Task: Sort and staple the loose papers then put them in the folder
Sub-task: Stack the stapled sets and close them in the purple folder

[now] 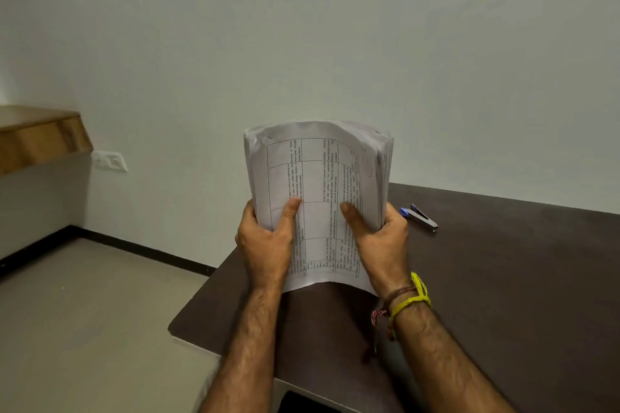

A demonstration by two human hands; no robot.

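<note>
1. Left hand (266, 245) and right hand (380, 241) each grip a side of the thick stack of white printed papers (318, 198), thumbs on its front.
2. Stack is held upright above the dark brown table (503, 278).
3. Blue-and-silver stapler (419, 216) lies on the table just right of it.

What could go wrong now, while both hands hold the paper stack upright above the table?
The paper stack is thick and bowed, gripped only near its lower half by the left hand and right hand; top sheets could flop or slip out. The stapler lies beyond the right hand, so reaching it means a one-handed grip.
</note>
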